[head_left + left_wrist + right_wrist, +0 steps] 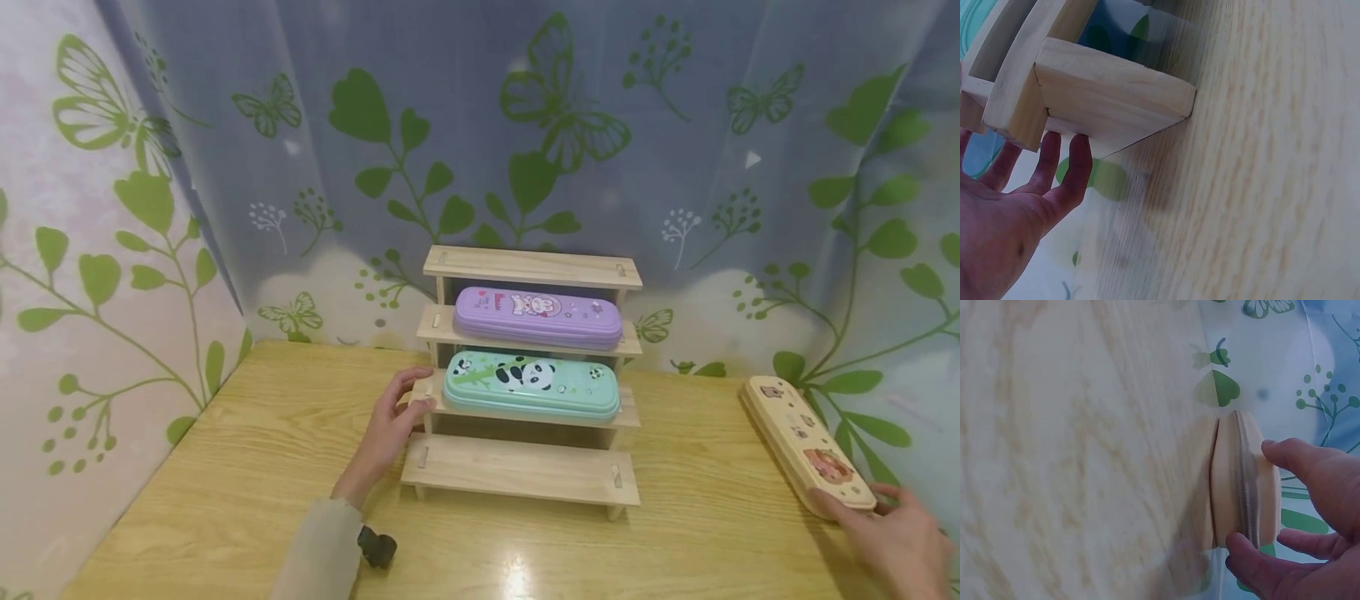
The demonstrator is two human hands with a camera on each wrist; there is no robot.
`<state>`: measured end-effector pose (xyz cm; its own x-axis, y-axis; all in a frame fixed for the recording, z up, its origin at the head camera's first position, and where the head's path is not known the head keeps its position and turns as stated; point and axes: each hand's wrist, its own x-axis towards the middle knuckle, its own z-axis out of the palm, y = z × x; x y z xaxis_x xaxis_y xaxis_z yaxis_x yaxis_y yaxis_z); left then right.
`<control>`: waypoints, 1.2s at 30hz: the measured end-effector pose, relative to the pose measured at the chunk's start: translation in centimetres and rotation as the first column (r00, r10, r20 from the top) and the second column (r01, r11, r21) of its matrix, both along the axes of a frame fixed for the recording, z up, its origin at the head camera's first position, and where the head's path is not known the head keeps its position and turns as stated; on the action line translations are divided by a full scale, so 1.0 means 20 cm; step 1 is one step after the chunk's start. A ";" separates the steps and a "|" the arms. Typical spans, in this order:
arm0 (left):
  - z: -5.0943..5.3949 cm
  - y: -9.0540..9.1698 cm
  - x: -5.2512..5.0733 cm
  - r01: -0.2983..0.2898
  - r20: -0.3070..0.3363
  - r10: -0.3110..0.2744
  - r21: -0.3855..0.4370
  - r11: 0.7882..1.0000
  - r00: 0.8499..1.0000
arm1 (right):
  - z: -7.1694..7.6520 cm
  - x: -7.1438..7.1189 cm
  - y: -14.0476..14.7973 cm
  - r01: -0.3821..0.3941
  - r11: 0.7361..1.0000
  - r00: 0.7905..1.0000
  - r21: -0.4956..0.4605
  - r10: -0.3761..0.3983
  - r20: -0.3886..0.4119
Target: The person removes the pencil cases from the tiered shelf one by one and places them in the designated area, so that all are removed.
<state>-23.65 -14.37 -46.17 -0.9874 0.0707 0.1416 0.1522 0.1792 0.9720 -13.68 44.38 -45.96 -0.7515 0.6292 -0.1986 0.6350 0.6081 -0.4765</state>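
Observation:
A stepped wooden rack (pixel 517 468) stands mid-table, holding a purple case (pixel 536 317) above a mint panda case (pixel 531 383). At the rack's left side, my left hand (pixel 386 429) grips the end of the shelf under the mint case. The left wrist view has the fingers of that hand (pixel 1022 212) bent against the rack's wood (pixel 1110 87). Far right, my right hand (pixel 900 533) holds the near end of a cream-yellow case (pixel 798 442). Seen from the right wrist, thumb and fingers of this hand (pixel 1310 519) span the zippered case (pixel 1225 487).
The wood-grain table (pixel 262 475) extends on both sides of the rack. Behind it hangs a blue curtain (pixel 465 108) with green leaves and butterflies, and patterned cloth (pixel 75 217) covers the left side. The rack's top shelf (pixel 532 267) and lowest shelf hold no case.

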 end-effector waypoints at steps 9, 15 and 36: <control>-0.01 0.00 -0.01 -0.003 0.013 0.003 0.017 1.000 1.000 | 0.07 0.00 -0.07 -0.099 0.980 0.957 0.173 0.141 -0.253; -0.02 0.00 -0.01 -0.003 -0.003 0.003 0.007 1.000 1.000 | 0.09 -0.01 -0.23 -0.270 0.932 0.732 0.240 0.361 -0.578; -0.02 0.00 -0.01 -0.014 -0.038 0.014 -0.010 1.000 0.999 | 0.16 -0.22 -0.68 -0.669 0.696 0.333 0.260 0.593 -0.733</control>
